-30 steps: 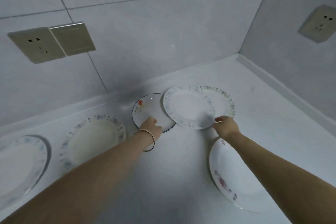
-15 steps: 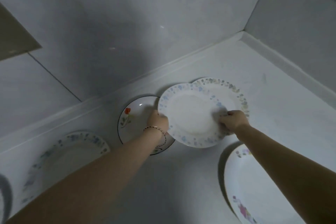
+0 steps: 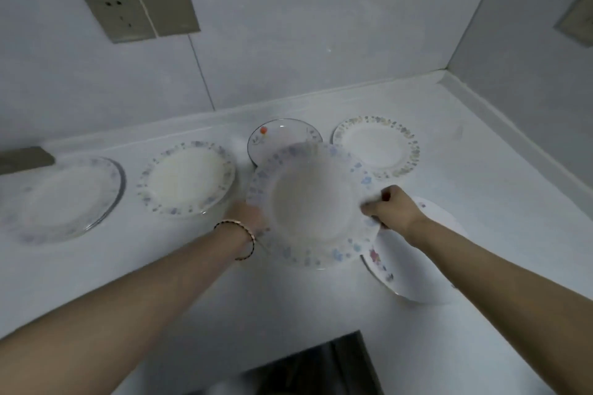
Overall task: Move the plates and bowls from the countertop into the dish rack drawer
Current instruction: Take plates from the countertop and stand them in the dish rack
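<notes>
A white plate with a blue floral rim (image 3: 313, 205) is lifted off the white countertop (image 3: 513, 202), held by both hands. My left hand (image 3: 248, 215) grips its left edge and my right hand (image 3: 393, 210) grips its right edge. Behind it lie a small dark-rimmed plate with a red flower (image 3: 279, 135) and a plate with a speckled rim (image 3: 378, 144). A pink-flowered plate (image 3: 414, 266) lies under my right wrist. Two more plates, one (image 3: 186, 179) and another (image 3: 67, 199), rest at the left.
Tiled walls meet in a corner at the back right. A double wall socket (image 3: 138, 11) sits above the counter and another socket (image 3: 577, 19) on the right wall. A dark opening (image 3: 321, 369) shows below the counter's front edge.
The blue-rimmed plate has been lifted off the speckled plate and drawn toward me. The view has tilted back, showing the sockets and the counter's front edge.
</notes>
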Available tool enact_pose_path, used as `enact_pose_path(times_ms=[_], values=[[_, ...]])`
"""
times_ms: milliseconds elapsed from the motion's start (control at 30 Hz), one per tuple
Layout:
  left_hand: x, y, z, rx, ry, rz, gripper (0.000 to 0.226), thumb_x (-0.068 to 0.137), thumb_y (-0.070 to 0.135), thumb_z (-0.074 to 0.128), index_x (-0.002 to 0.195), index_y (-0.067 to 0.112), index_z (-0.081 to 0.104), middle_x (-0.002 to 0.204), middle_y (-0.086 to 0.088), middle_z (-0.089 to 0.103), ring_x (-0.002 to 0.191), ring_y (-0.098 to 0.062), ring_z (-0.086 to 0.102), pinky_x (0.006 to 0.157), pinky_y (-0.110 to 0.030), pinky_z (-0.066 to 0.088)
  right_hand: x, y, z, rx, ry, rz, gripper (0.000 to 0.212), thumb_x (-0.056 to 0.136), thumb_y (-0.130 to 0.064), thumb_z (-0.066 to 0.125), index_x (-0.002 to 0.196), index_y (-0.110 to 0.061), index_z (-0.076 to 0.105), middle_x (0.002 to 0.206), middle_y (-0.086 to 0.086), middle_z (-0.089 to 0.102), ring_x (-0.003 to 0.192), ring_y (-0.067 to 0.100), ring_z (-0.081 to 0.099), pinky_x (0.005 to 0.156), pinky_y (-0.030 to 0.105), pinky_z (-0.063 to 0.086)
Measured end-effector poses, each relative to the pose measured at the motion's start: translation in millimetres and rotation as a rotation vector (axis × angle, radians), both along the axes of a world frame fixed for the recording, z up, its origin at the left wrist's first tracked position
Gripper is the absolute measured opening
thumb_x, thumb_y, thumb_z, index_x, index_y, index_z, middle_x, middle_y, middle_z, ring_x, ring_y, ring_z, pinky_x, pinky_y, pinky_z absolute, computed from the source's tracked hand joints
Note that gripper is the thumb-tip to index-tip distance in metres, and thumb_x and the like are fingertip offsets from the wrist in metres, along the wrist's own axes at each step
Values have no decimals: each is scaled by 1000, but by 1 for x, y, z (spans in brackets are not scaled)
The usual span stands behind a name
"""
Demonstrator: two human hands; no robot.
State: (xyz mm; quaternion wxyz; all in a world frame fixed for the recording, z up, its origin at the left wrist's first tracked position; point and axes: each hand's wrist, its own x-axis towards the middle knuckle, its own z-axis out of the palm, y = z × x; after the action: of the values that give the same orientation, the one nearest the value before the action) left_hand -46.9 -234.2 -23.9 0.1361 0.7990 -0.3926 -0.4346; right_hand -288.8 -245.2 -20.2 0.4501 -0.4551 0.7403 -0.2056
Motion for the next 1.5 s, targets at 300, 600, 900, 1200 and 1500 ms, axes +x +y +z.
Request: enact_pose_path(times_ms=[300,600,900,1200,1500], values=[[84,222,-1,-111,43,386,18,92,4,40,105,0,51,91,-15,55,79,-25,56,65,-28,46,97,163,22,85,2,333,12,79,-4,63,86,-1,54,83,12,57,72,22,59,50,26,54],[213,408,-48,79,14,638,27,89,15,48,108,0,59,112,-23,65,102,-36,64,91,-44,53,240,305,-47,311,4,559,34,78,-6,66,109,-2,51,109,14,60,98,30,64,78,41,59],[338,487,-120,191,-21,629,34,95,18,46,123,2,58,123,-20,62,93,-31,61,65,-25,48,376,385,-144,479,78,568,42,78,-11,68,115,2,51,120,20,59,109,34,60,90,45,54],[430,444,-215,342,5,406,32,96,10,38,119,0,58,126,-15,59,106,-25,58,77,-20,38,468,382,-228,455,235,368,45,91,-23,51,127,4,45,126,23,57,117,38,55,97,41,47],[443,394,-281,266,13,532,32,95,7,40,122,3,57,130,-15,58,115,-29,57,87,-25,45,496,367,-272,346,230,120,43,85,-5,53,127,1,52,118,20,63,98,32,61,75,27,45]])
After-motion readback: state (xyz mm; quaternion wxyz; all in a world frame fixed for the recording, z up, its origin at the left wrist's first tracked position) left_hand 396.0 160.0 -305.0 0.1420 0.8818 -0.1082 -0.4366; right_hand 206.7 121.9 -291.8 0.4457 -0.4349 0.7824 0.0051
